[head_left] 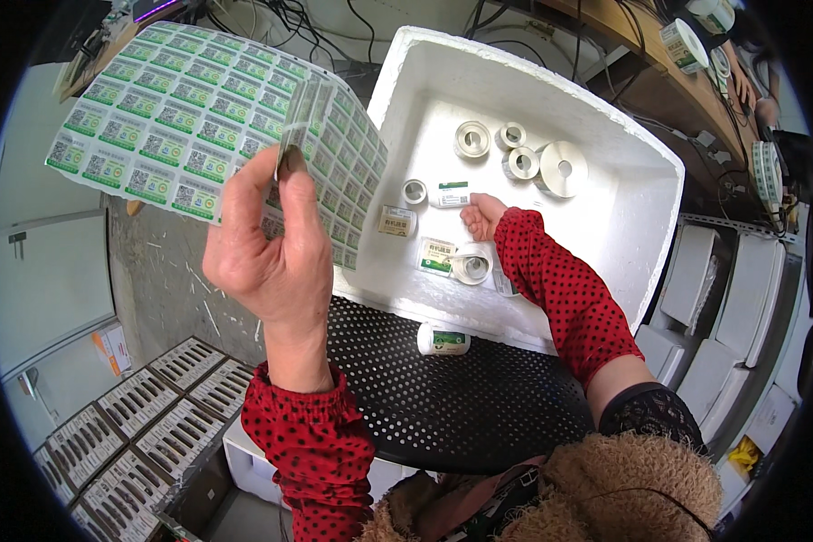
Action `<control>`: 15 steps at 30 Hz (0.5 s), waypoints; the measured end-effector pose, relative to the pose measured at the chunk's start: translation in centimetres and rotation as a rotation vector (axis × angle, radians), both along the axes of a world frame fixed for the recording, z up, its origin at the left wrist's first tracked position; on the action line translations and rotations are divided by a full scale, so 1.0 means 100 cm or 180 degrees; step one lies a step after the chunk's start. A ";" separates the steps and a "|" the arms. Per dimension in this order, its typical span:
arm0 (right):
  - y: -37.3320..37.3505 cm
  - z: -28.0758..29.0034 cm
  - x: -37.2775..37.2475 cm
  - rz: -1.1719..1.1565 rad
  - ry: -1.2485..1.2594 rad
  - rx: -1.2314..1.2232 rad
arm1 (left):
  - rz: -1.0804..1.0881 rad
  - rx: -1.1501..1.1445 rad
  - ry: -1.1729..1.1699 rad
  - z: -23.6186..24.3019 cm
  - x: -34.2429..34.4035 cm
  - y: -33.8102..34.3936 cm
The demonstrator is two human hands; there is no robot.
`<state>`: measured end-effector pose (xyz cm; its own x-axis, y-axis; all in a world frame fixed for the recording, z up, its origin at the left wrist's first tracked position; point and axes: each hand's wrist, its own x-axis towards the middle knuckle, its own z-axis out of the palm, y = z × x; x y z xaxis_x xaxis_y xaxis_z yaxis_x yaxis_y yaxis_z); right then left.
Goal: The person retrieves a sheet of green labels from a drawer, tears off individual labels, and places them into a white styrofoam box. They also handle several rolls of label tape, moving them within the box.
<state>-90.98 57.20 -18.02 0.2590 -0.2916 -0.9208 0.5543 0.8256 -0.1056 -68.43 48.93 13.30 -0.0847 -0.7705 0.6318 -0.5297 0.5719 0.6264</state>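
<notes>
My left hand (pixel 275 239) is raised, its thumb and fingers pinched on sheets of green-and-white labels (pixel 176 117). These sheets carry rows of square codes and fold over beside the fingertips. Inside a white foam box, my right hand (pixel 484 217) is closed, its fingertips at the edge of a small white label roll (pixel 453 194) with a green strip. Around it lie a narrow roll (pixel 414 191), a beige-label roll (pixel 397 221), a green-and-beige label roll (pixel 436 256) and a partly unwound roll (pixel 471 265). The right fingertips are partly hidden.
The foam box (pixel 524 56) rests against a black perforated stool seat (pixel 379 388), where another label roll (pixel 443 340) lies. Several white rolls (pixel 472 139) sit farther inside. Trays (pixel 167 438) stand lower left. A wooden desk (pixel 696 99) with cables and another person's hand (pixel 741 88) is upper right.
</notes>
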 end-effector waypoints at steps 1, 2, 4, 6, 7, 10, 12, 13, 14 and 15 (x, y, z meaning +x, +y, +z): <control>0.000 0.001 0.000 0.0000 -0.0024 -0.0011 | -0.0014 -0.0048 -0.0011 0.000 0.000 0.000; -0.001 0.002 0.000 0.0012 -0.0042 -0.0090 | -0.0026 -0.0095 -0.0022 -0.001 0.001 -0.001; -0.004 0.002 0.000 0.0031 -0.0084 -0.0238 | -0.0037 -0.0159 -0.0042 -0.001 0.001 -0.002; -0.005 0.001 0.003 -0.0050 0.0459 -0.0378 | -0.0038 -0.0192 -0.0058 -0.002 -0.002 -0.002; -0.007 0.003 0.008 -0.0084 0.0723 -0.0452 | -0.0043 -0.0203 -0.0041 -0.002 -0.002 -0.002; -0.019 0.028 0.017 0.0237 0.2019 -0.0829 | -0.0012 -0.0214 0.0001 -0.003 0.001 -0.003; -0.027 0.034 0.026 0.0339 0.2988 -0.1348 | 0.0009 -0.0207 0.0014 -0.002 0.002 -0.002; -0.031 0.031 0.023 0.0856 0.3444 -0.1529 | 0.0011 -0.0158 0.0022 -0.005 0.001 -0.002; -0.037 0.025 0.024 0.1380 0.4124 -0.1918 | 0.0020 -0.0118 0.0019 -0.004 -0.001 -0.001; -0.043 0.018 0.027 0.1925 0.4787 -0.2309 | 0.0029 -0.0078 0.0015 -0.003 -0.002 -0.001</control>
